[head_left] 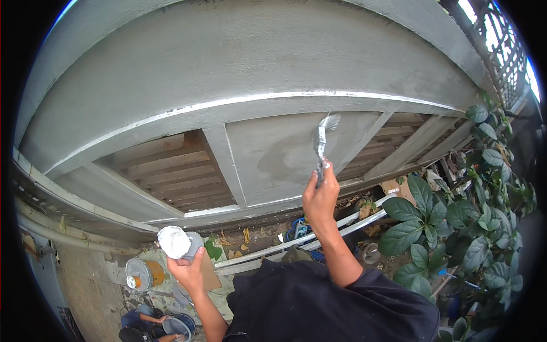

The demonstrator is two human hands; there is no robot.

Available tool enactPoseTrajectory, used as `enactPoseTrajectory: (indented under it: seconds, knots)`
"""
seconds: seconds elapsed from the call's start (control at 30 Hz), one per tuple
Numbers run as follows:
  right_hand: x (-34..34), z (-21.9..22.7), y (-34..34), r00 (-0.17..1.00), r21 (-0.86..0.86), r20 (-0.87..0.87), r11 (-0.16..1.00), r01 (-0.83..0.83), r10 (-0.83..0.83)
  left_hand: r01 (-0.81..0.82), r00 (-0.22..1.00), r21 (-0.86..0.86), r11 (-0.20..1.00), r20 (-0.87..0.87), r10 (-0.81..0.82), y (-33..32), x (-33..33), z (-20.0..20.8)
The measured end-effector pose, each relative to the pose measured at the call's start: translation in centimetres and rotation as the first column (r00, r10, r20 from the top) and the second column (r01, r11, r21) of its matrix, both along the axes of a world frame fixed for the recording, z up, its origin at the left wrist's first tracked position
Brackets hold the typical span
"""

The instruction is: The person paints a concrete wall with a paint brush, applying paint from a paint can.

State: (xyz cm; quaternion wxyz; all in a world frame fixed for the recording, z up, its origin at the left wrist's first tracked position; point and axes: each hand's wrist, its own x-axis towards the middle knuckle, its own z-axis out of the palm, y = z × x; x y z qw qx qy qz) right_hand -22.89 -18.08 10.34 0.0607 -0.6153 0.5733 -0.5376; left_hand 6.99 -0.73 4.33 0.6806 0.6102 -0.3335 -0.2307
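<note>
Jutting beyond the right hand (321,198) is a paintbrush (321,138).

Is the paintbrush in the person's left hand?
No, the right hand holds the paintbrush, while the left hand holds a round tub.

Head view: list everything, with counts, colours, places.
Slim paintbrush: one, silver, in right hand
Round container: one, white and grey, in left hand
Panelled wall: one, grey, ahead
Slatted wooden openings: several, brown, low in wall
Crisscross lattice: one, greyish, upper right
Leafy plants: count unclear, green, right
Long narrow rails: two, white, below wall
Flat sheet: one, brown, by left hand
Round bucket: one, yellow and grey, lower left
Co-worker: one, dark clothes, lower left
Open bucket: one, dark, beside co-worker
Ground clutter: unclear, mixed, below wall
Shirt: one, black, bottom centre
Bare hands: two, lower centre
</note>
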Motion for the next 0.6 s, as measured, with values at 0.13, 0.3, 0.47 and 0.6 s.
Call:
enactPoseTrajectory:
  seconds: [0.13, 0.3, 0.47, 0.6]
  knots:
    - [3.0, 1.8, 1.9, 0.961, 0.037, 0.161, 0.972, -0.232, 0.224, 0.052, 0.998, -0.031, 0.998, 0.040, -0.051, -0.5, -0.3, 0.1]
    - [2.3, 4.0, 3.4, 0.863, 0.023, 0.289, 0.898, -0.440, 0.415, 0.089, 0.993, -0.099, 0.991, 0.083, -0.081, -2.4, -1.0, 0.3]
    - [-7.3, 2.9, 1.3, 0.914, 0.257, 0.333, 0.910, -0.325, 0.232, 0.206, 0.975, -0.096, 0.974, 0.108, -0.195, -4.8, -1.2, 0.8]
    - [-13.2, 2.3, -0.7, 0.923, 0.237, 0.376, 0.953, -0.187, 0.087, 0.276, 0.957, -0.090, 0.957, 0.115, -0.266, -6.7, -2.4, 2.3]
